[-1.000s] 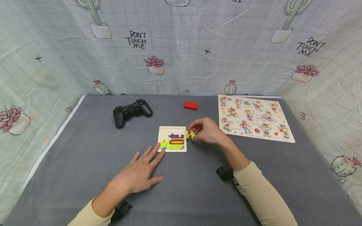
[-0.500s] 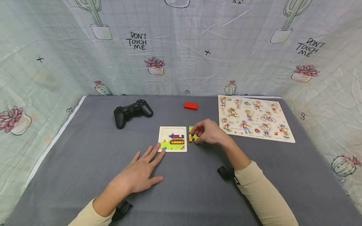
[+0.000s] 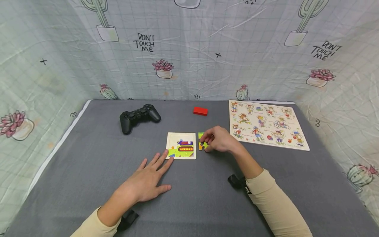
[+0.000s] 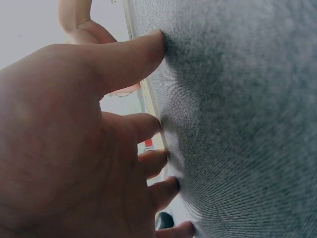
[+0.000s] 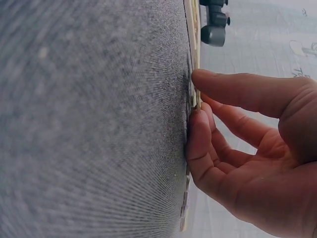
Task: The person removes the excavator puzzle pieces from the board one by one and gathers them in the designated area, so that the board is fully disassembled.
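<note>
Working from far off, I take the table's white-trimmed left edge [image 3: 60, 144] first; a broad stretch of grey cloth [image 3: 80, 164] runs from it to the black game controller [image 3: 140, 114] near the back wall. Nearer me, the left hand [image 3: 145, 184] lies palm down with its fingers spread, gripping nothing; two fingertips are at the near-left corner of the puzzle tray [image 3: 181, 134], and the thumb sits apart on cloth. Joined pieces [image 3: 185, 150] fill the tray's lower part and climb its right side, leaving the upper left bare inside the rim. Past its far rim sits the red block [image 3: 200, 111], with cloth between. Just off the tray's right rim, across a narrow gap, I see the right hand [image 3: 220, 140] pinching a loose puzzle piece [image 3: 203, 146] between thumb and finger, low over the cloth; whether it touches down, I cannot tell. A green patch shows just beyond it. Farther right lies the picture board [image 3: 267, 126], its near edge close to the right wrist.
</note>
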Demonstrator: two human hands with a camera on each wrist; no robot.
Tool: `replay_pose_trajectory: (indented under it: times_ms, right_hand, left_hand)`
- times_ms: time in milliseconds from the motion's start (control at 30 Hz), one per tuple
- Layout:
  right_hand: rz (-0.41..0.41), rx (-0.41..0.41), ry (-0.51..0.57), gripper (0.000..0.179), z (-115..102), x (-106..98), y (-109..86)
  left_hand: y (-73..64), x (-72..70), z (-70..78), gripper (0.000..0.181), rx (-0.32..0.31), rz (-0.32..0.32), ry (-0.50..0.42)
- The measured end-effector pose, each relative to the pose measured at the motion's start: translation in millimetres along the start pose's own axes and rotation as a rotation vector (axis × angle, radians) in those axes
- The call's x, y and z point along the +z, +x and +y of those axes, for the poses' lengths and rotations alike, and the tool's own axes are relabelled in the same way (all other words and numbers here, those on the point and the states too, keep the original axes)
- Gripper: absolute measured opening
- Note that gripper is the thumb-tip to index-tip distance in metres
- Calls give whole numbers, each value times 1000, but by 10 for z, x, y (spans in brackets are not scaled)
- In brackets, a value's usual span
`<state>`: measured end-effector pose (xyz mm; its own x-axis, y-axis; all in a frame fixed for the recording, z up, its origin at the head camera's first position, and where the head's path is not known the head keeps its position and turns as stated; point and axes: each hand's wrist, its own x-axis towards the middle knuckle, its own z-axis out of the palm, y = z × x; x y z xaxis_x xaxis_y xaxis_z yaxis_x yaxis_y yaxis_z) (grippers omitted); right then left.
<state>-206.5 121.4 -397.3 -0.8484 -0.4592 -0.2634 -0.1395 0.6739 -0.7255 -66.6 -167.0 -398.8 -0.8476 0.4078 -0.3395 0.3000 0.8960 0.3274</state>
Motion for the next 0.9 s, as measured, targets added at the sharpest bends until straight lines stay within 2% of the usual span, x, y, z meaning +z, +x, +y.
replay_pose_trajectory:
  times_ms: [300,900]
  right_hand:
    - [6,20,-3,28,-9,26,-5]
    - [16,-6,-26,29,-50,18,-17]
  left_hand:
    - [-13,-6,5,88,6,1,-5]
    - [-18,-13,-1,88,7,3,-7]
